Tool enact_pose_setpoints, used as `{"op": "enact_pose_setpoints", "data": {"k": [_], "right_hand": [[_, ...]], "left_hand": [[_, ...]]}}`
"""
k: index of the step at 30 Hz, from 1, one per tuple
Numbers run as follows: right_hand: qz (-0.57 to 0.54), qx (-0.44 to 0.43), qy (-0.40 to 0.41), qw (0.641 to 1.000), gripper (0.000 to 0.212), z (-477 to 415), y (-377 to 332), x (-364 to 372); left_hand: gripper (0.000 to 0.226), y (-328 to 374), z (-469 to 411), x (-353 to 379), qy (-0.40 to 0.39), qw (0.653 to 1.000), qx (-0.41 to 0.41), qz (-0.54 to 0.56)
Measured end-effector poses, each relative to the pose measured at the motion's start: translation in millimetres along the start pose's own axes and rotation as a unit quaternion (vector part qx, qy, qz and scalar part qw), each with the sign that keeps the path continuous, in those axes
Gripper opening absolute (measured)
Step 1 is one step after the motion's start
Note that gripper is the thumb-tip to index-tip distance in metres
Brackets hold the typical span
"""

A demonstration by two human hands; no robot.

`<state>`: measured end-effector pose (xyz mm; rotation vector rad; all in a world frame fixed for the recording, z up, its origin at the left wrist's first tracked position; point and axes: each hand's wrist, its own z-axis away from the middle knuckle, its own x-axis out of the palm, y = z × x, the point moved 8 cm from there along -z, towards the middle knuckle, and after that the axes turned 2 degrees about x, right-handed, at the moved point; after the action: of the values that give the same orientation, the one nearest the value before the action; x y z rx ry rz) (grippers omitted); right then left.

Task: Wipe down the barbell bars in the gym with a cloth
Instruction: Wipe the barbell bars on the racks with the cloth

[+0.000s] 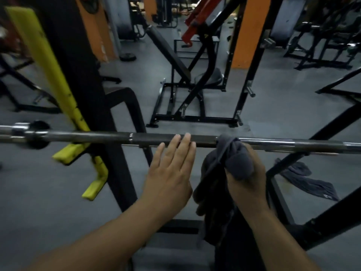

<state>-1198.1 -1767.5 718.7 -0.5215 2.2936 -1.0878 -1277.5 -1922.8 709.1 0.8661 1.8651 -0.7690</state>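
Observation:
A steel barbell bar [101, 136] runs level across the view from left to right. My left hand [172, 169] is flat with straight fingers, and its fingertips lie over the dark middle stretch of the bar. Just to its right, my right hand [248, 180] grips a bunched dark grey cloth [232, 155] that is pressed against the bar. A long tail of the cloth hangs down below that hand.
A black rack upright with yellow hooks [78, 122] stands at the left, holding the bar. Another grey cloth [310, 180] lies on the floor at the right. An incline bench frame [187, 90] stands behind the bar, with black rack struts [304, 153] at the right.

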Motion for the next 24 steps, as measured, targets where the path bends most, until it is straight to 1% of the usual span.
{"op": "enact_pose_setpoints", "data": {"k": [2,4,7,9,11,12,14,17,19,22,24], "right_hand": [[0.013,-0.024,-0.027,0.999,0.046,5,-24,25],[0.011,-0.063,-0.041,0.997,0.047,10,-53,46],[-0.008,-0.135,-0.070,0.988,0.027,22,-107,81],[-0.032,-0.153,-0.098,0.983,0.018,40,-146,113],[-0.060,-0.168,-0.125,0.976,0.017,65,-185,147],[-0.071,-0.176,-0.134,0.973,0.021,79,-204,164],[-0.092,-0.197,-0.154,0.964,0.030,106,-246,195],[-0.122,-0.236,-0.170,0.949,0.033,144,-310,237],[-0.144,-0.249,-0.181,0.940,0.033,169,-347,262],[-0.163,-0.272,-0.209,0.925,0.027,211,-396,303],[-0.160,-0.284,-0.250,0.912,0.031,241,-423,336]], "left_hand": [[0.090,-28,17,-13,-0.001,0.999,-0.040,-0.012],[0.092,-53,35,-30,0.002,0.997,-0.075,-0.016],[0.095,-91,78,-59,0.021,0.992,-0.124,-0.031],[0.092,-118,119,-79,0.033,0.986,-0.160,-0.040],[0.091,-145,164,-101,0.034,0.978,-0.197,-0.063],[0.093,-160,186,-114,0.034,0.973,-0.216,-0.077],[0.099,-189,230,-145,0.043,0.960,-0.255,-0.106],[0.101,-228,295,-195,0.053,0.938,-0.304,-0.157],[0.101,-249,343,-224,0.057,0.921,-0.338,-0.185],[0.099,-275,419,-260,0.052,0.889,-0.398,-0.219],[0.096,-290,468,-278,0.040,0.867,-0.434,-0.239]]}}
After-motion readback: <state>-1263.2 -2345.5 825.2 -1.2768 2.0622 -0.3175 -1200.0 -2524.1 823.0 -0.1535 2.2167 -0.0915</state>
